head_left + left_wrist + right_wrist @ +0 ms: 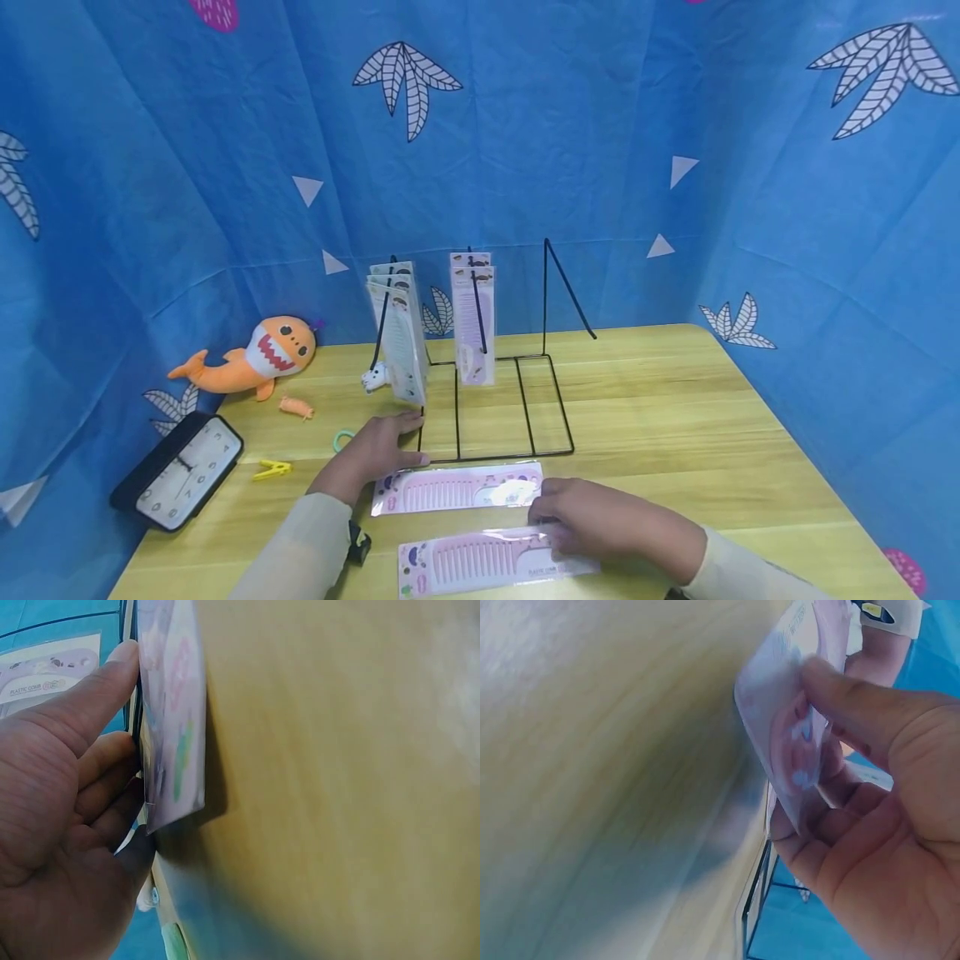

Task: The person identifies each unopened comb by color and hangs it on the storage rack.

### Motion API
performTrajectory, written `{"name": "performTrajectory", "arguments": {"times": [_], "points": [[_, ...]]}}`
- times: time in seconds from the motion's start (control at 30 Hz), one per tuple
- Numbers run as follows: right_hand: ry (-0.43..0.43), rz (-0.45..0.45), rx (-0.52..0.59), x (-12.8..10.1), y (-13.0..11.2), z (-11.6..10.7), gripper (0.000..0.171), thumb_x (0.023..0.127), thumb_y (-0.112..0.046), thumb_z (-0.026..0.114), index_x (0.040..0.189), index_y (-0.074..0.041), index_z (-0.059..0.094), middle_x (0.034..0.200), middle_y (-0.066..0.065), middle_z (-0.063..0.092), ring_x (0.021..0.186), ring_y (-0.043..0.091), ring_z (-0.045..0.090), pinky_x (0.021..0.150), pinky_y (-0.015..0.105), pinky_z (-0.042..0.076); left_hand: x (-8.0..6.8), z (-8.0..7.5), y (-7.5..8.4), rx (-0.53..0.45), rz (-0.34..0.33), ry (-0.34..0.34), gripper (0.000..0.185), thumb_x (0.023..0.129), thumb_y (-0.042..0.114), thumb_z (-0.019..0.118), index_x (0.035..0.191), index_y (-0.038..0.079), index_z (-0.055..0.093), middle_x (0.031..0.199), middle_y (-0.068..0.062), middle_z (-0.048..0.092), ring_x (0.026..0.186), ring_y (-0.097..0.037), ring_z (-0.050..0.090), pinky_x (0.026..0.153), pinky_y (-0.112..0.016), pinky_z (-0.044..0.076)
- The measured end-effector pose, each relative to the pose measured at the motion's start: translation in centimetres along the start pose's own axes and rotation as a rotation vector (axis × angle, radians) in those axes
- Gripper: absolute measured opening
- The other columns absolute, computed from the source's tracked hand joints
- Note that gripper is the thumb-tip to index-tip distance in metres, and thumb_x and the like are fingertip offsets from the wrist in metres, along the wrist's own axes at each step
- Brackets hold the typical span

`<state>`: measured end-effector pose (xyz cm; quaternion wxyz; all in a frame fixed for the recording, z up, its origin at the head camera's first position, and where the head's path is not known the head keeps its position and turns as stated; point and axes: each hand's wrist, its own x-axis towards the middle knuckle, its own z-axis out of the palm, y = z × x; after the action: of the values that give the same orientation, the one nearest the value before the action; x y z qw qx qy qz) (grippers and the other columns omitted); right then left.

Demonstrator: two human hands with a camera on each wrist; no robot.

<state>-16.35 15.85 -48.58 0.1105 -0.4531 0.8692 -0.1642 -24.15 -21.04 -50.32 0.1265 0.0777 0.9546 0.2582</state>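
Nearest cam: packaged pink comb [495,562] flat on wooden table [675,417] at front edge, right end pinched betw. thumb and curled fingers of right hand [592,521]. Just behind, second comb pack [457,487] flat, w/ black wire rack [495,408] beyond holding upright comb cards [401,333]. Left hand [371,454] rests by rack's front-left corner, fingers straight, prob. touching wire. Clock [180,471], shark plush [251,358] far left.

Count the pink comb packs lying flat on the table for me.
2. One comb pack lies just before the wire rack; the nearer comb pack lies under the right hand. More packs hang on the rack.
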Motion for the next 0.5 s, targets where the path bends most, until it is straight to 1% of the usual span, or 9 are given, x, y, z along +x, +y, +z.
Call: {"name": "performTrajectory", "arguments": {"times": [0.07,0.13,0.23,0.37,0.5], "points": [[0.025,-0.020,0.002,0.0,0.1,0.0,0.020,0.096,-0.018,0.081,0.115,-0.023,0.078,0.111,-0.015,0.066,0.103,-0.003,0.060,0.094,0.023,0.060,0.0,0.0,0.0,0.002,0.002,0.001,0.074,0.094,0.032,0.088,0.158,0.013,0.059,0.171,-0.010,0.048,0.160,-0.040,0.041,0.130,-0.059,0.039],[0.042,-0.022,0.014,0.0,0.2,0.0,0.016,0.100,-0.018,0.077,0.115,-0.023,0.080,0.111,-0.015,0.067,0.104,-0.002,0.061,0.095,0.023,0.061,0.0,0.0,-0.1,0.002,0.005,0.001,0.073,0.094,0.032,0.088,0.158,0.013,0.059,0.171,-0.010,0.048,0.160,-0.041,0.041,0.130,-0.059,0.039],[0.059,-0.016,0.046,0.0,0.3,-0.1,0.013,0.103,-0.017,0.074,0.112,-0.023,0.081,0.106,-0.017,0.067,0.099,-0.005,0.060,0.091,0.021,0.061,-0.1,-0.1,0.0,-0.003,0.005,0.001,0.073,0.094,0.032,0.088,0.158,0.013,0.059,0.172,-0.011,0.047,0.160,-0.041,0.041,0.130,-0.060,0.039],[0.074,-0.019,0.101,-0.4,0.6,-0.5,0.015,0.103,-0.011,0.072,0.108,-0.021,0.081,0.100,-0.017,0.066,0.093,-0.008,0.058,0.087,0.019,0.060,-0.1,-0.1,0.0,-0.005,0.006,0.000,0.073,0.095,0.031,0.088,0.158,0.013,0.059,0.171,-0.011,0.047,0.160,-0.041,0.040,0.130,-0.060,0.039],[0.085,-0.023,0.182,-0.9,1.2,-1.2,0.020,0.104,-0.007,0.069,0.107,-0.024,0.081,0.100,-0.019,0.065,0.094,-0.007,0.059,0.088,0.021,0.061,-0.1,-0.1,0.0,0.000,0.009,0.001,0.073,0.094,0.031,0.088,0.158,0.013,0.059,0.171,-0.011,0.047,0.160,-0.042,0.040,0.130,-0.060,0.039]]}}
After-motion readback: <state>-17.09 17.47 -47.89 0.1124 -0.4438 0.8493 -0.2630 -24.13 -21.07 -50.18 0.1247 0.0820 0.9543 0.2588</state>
